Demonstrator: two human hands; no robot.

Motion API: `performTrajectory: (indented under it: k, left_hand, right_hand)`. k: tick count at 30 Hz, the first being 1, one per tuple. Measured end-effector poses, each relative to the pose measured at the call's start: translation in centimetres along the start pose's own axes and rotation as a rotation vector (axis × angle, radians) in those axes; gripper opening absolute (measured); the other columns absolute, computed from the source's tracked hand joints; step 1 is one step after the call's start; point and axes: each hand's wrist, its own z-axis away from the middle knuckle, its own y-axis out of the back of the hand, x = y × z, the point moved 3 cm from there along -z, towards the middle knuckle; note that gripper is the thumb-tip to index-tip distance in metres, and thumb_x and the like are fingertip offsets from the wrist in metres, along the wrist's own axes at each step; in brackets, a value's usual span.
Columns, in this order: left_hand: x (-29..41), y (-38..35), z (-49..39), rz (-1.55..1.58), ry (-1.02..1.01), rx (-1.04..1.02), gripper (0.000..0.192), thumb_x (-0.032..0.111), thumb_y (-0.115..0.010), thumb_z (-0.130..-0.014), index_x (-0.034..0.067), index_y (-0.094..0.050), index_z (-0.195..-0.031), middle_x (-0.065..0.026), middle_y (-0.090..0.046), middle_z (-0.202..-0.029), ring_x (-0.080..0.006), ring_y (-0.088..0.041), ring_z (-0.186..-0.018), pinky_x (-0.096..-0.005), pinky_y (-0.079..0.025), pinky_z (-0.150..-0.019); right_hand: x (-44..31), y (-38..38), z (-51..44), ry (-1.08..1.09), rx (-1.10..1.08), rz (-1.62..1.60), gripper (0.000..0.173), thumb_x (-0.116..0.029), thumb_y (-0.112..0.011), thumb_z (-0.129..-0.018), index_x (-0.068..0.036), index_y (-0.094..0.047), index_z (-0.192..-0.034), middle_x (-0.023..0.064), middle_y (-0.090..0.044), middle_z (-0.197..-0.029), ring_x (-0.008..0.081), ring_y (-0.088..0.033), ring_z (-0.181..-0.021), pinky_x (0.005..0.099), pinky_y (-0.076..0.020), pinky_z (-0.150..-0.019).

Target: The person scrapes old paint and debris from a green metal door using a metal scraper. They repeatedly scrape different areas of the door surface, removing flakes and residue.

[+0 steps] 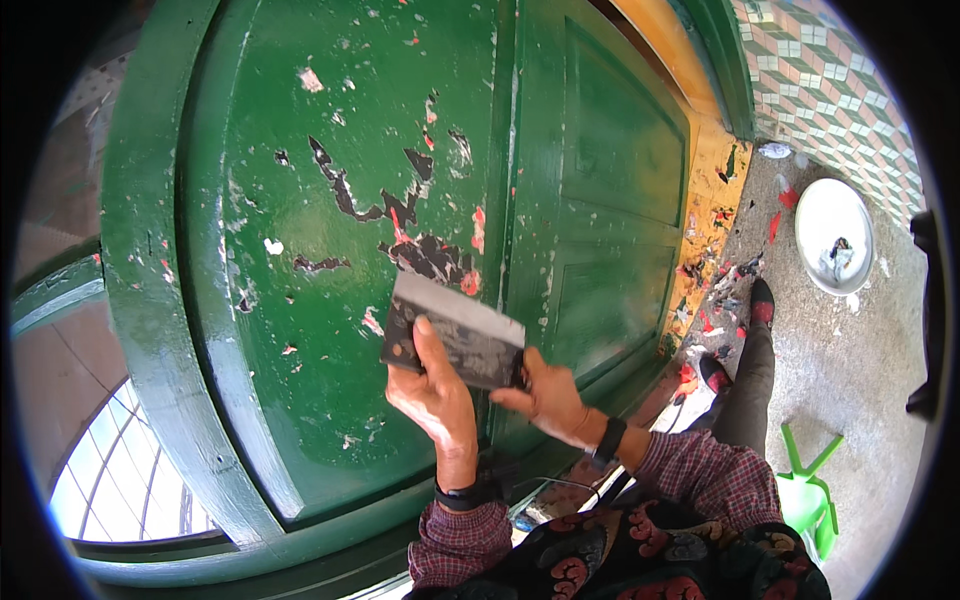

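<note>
A wide flat scraper [459, 328] with a dark body and a pale metal edge is held between both hands, in front of a green painted door [337, 427]. My left hand [439, 394] grips its left lower side, with the thumb laid along the dark face. At the right end, the fingers of my right hand [551, 401] hold the scraper's corner. Just beyond the pale edge lies a dark patch [435, 257] where the green paint is gone, with torn red and pink bits around it. Whether the edge touches the door, I cannot tell.
Paint flakes and red scraps [724, 292] litter the floor and yellow door frame [712, 180] at right. A white basin [834, 236] with scraps inside stands on the concrete. A green plastic stool [806, 495] is near my legs. A barred window [124, 472] shows at lower left.
</note>
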Motion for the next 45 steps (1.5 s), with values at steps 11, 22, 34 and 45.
performTrajectory:
  k: [11,22,34,45]
  left_hand:
    - [-1.4,-0.8,1.5,0.137,0.081,-0.024,0.028,0.02,-0.064,-0.103,-0.007,-0.069,-0.101,-0.0033,-0.07,-0.082,-0.0067,-0.056,-0.07,-0.0276,-0.048,-0.062]
    - [-2.4,-1.0,3.3,0.254,0.094,-0.006,0.027,0.02,-0.061,-0.105,-0.007,-0.068,-0.106,-0.0042,-0.069,-0.087,-0.0071,-0.055,-0.075,-0.0269,-0.047,-0.064]
    - [-1.8,-2.8,2.9,0.256,0.162,-0.057,0.03,0.02,-0.064,-0.103,-0.009,-0.067,-0.102,-0.0027,-0.068,-0.081,-0.0073,-0.053,-0.069,-0.0273,-0.044,-0.06]
    - [-0.8,-3.4,2.4,0.567,0.164,-0.125,0.028,0.019,-0.062,-0.104,-0.01,-0.064,-0.106,-0.0054,-0.069,-0.1,-0.01,-0.056,-0.085,-0.0289,-0.048,-0.075]
  right_hand:
    - [2.3,0.6,-0.1,0.048,-0.008,0.097,0.074,-0.065,-0.076,-0.079,0.0,-0.045,-0.096,0.018,-0.059,-0.067,0.0438,-0.064,-0.064,0.0452,-0.0502,-0.054]
    - [3.8,0.5,1.2,0.101,0.026,0.146,0.074,-0.066,-0.074,-0.079,0.0,-0.046,-0.095,0.0164,-0.061,-0.066,0.0416,-0.065,-0.06,0.0452,-0.0506,-0.052]
    - [3.3,2.2,0.2,0.075,0.062,0.2,0.076,-0.064,-0.078,-0.079,0.002,-0.049,-0.103,0.0152,-0.064,-0.068,0.0382,-0.068,-0.06,0.0438,-0.0541,-0.055]
    - [3.6,3.1,-0.4,0.094,0.047,0.264,0.077,-0.068,-0.074,-0.079,0.002,-0.049,-0.1,0.0148,-0.065,-0.068,0.0377,-0.069,-0.06,0.043,-0.0549,-0.055]
